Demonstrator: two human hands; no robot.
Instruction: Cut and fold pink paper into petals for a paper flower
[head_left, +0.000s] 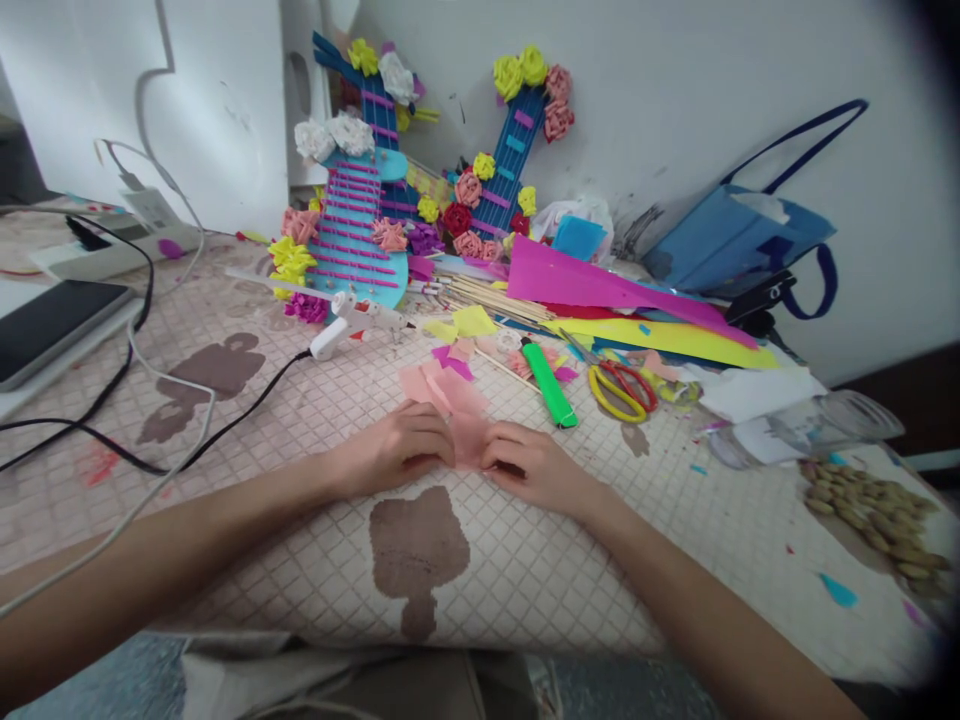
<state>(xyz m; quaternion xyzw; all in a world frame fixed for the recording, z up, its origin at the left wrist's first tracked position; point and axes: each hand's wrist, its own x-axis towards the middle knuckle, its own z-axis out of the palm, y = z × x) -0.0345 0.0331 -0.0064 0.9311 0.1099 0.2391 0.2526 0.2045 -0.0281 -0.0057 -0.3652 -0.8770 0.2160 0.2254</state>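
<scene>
A strip of pink paper [450, 398] lies on the quilted table cover [525, 570], running from behind my hands down between them. My left hand [397, 447] has its fingers curled and pinches the near end of the strip. My right hand [529, 462] pinches the same end from the other side, fingers closed. Just beyond my right hand lie a green utility knife [550, 385] and red-and-yellow scissors [622, 387].
A white glue gun [358, 318] with a black cord lies to the left. Blue craft guitars with paper flowers [360, 225] lean on the wall, beside coloured sheets [600, 290] and a blue bag [735, 240]. A phone [52, 325] is far left, nuts [870, 510] at right.
</scene>
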